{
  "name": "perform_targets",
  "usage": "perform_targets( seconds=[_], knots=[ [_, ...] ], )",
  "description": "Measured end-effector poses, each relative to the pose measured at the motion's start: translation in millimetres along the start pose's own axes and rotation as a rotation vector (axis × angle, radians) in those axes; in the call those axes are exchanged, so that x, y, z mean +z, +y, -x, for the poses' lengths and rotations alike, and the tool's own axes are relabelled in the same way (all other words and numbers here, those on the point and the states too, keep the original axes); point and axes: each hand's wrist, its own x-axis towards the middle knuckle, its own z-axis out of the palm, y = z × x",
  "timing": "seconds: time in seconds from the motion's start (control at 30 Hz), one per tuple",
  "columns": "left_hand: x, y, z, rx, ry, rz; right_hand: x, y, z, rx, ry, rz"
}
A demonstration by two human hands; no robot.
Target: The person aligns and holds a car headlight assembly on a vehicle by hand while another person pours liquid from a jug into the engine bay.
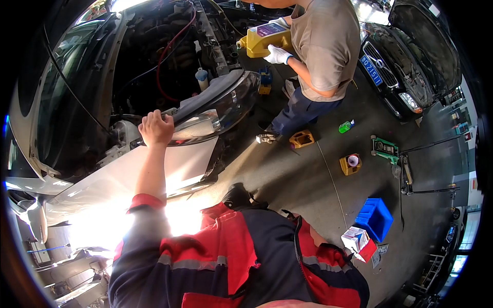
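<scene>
My left hand (155,128) reaches forward to the car, its fingers curled over the fender edge beside the headlight (197,124). The white fender (169,164) lies below it, and the engine bay (154,66) is uncovered beyond. A white bottle-like reservoir (202,78) stands inside the bay. My right arm is mostly hidden behind my jacket; a patch of bare skin shows at that side, but the hand itself is out of sight.
A co-worker (326,51) in white gloves holds a yellow jug (267,38) by the car's front. On the floor are yellow containers (302,139), a green bottle (346,126), a green floor jack (384,149), a blue bin (374,219) and a box (355,239). Another car (382,66) stands right.
</scene>
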Motion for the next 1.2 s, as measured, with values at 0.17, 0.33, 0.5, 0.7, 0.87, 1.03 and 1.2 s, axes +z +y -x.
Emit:
perform_targets(
  seconds=[0.17,0.33,0.5,0.7,0.87,1.03,1.2],
  knots=[
    [-2,2,-2,-0.091,-0.146,0.033,-5,-9,4,0.016,0.003,0.0],
    [-1,2,-2,-0.085,-0.138,0.041,-4,-2,2,-0.058,0.028,0.068],
    [-6,3,-4,-0.065,-0.184,0.034,-10,-17,8,-0.039,0.036,0.153],
    [-5,3,-3,-0.074,-0.157,0.053,-11,-25,13,-0.02,0.066,0.181],
    [-7,4,-3,-0.068,-0.175,0.042,-13,-20,8,-0.01,0.028,0.162],
    [-5,3,-3,-0.06,-0.167,0.043,-10,-13,5,0.0,0.026,0.121],
    [-4,3,-4,-0.073,-0.154,0.052,-13,-20,11,0.004,0.011,0.101]
  ],
)
